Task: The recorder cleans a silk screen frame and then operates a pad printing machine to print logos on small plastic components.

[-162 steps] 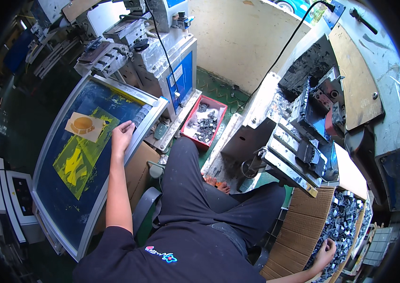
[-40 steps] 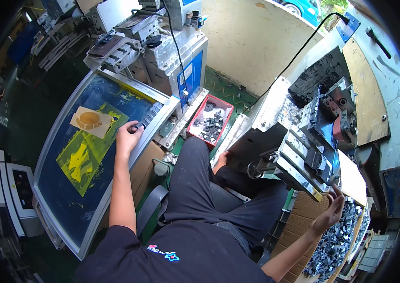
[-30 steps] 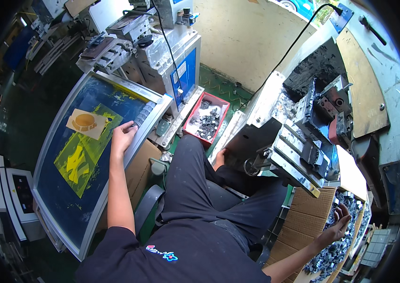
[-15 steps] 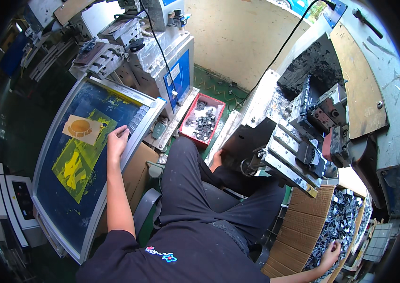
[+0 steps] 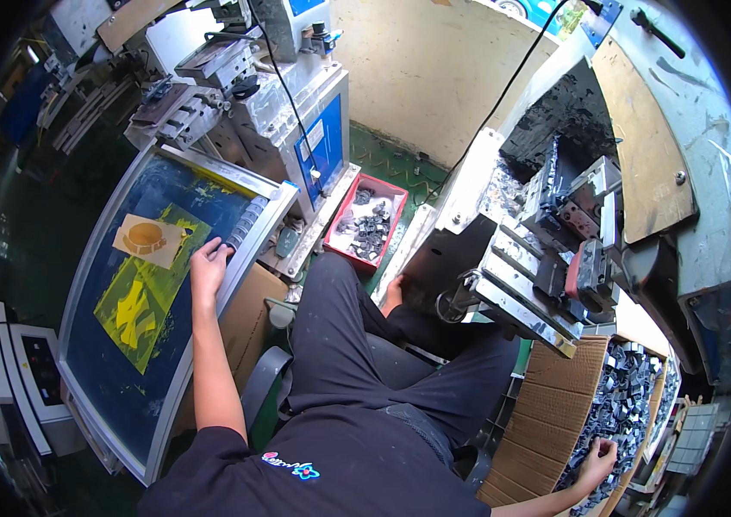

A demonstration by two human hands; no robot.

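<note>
Left hand: the left hand (image 5: 209, 267), left of centre in the frame, has its thumb and fingertips close together at the lower end of a row of small grey pieces (image 5: 249, 226); whether they are clamped on a piece I cannot tell

Grey row: lies along the right inner side of a silver frame (image 5: 266, 226), the pieces set side by side in a slanting line

Framed panel: a large blue panel (image 5: 111, 388) fills the frame, tilted across the left of the picture

Yellow sheet: a yellow translucent sheet (image 5: 159, 280) lies on the blue panel, with darker yellow smears on and around it

Card: a pale card (image 5: 128, 237) with an orange-brown rounded print overlaps the upper part of the yellow sheet

Right hand: the right hand (image 5: 598, 463), lower right, is over and against a heap of dark small parts (image 5: 620, 392), fingers curled inward; whether they hold a part I cannot tell

Carton: an open cardboard box (image 5: 546, 414) holds the heap, its broad flap to the left of it

Red tray: a red tray (image 5: 353, 260), near the upper centre, holds dark and grey parts on a whitish lining

Right machine: a slotted metal plate (image 5: 516, 280) juts out above the carton, a handwheel (image 5: 449, 308) near its left end

Left machine: a grey cabinet with a blue panel face (image 5: 321, 146), upper centre-left
</note>
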